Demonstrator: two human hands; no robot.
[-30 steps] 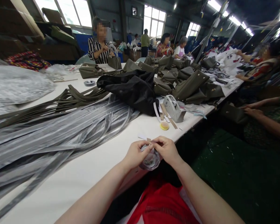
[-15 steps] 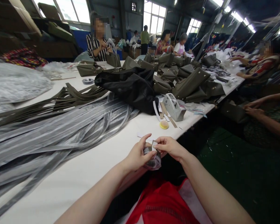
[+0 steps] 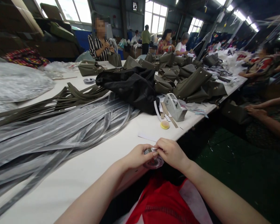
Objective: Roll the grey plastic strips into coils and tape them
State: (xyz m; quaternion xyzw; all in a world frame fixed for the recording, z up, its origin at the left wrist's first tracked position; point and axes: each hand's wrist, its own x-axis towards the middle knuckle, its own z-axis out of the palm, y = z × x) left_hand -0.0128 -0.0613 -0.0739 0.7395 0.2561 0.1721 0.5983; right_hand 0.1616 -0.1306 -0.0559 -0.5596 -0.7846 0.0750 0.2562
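Both my hands meet at the near edge of the white table (image 3: 88, 168). My left hand (image 3: 137, 156) is closed round a small clear-wrapped bundle (image 3: 155, 162) that looks like a rolled strap in plastic. My right hand (image 3: 170, 152) pinches a small piece at the top of that bundle, fingers pressed together. A slip of white paper (image 3: 146, 136) lies on the table just beyond my hands. What the pinched piece is I cannot make out.
Long plastic-wrapped straps (image 3: 51, 133) and olive straps (image 3: 60, 101) spread over the left of the table. A black bag (image 3: 133, 87), olive handbags (image 3: 191, 84), a tape dispenser (image 3: 174, 107) and a yellow disc (image 3: 164, 125) lie beyond. Another person's hands (image 3: 256, 112) work at right; other people stand behind.
My left thumb, raised half a second ago, has closed down on the bundle. My right hand has moved in over its top, and both hands sit slightly lower.
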